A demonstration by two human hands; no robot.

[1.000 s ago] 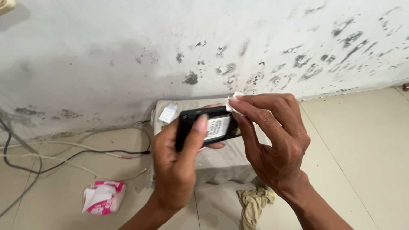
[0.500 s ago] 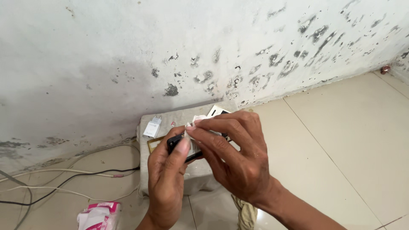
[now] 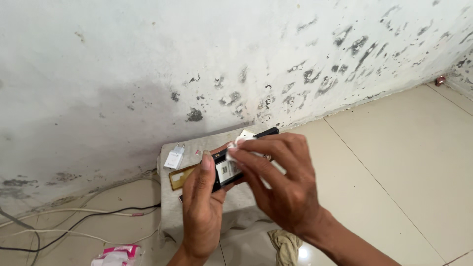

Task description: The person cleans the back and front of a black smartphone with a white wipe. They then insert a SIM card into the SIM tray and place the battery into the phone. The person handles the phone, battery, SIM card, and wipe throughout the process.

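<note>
My left hand (image 3: 202, 207) grips a small black phone (image 3: 224, 172) with its back open, a white label showing inside. My right hand (image 3: 281, 182) reaches over it from the right, its fingertips pinching a small white wad (image 3: 237, 146) against the phone's upper edge. Both hands hover above a grey cloth (image 3: 236, 202) spread on the tiled floor at the foot of the wall. The right hand hides most of the phone's right half.
On the cloth lie a white plug charger (image 3: 174, 158), a thin gold-brown frame (image 3: 178, 177) and a black flat piece (image 3: 266, 132). Cables (image 3: 88, 216) run along the wall at left. A pink-and-white packet (image 3: 118, 256) and a crumpled yellowish rag (image 3: 286, 245) lie on the floor.
The view has swung left and down, so the hands sit lower and more centred. My right fingers have slid the white wad across the phone toward its upper left edge.
</note>
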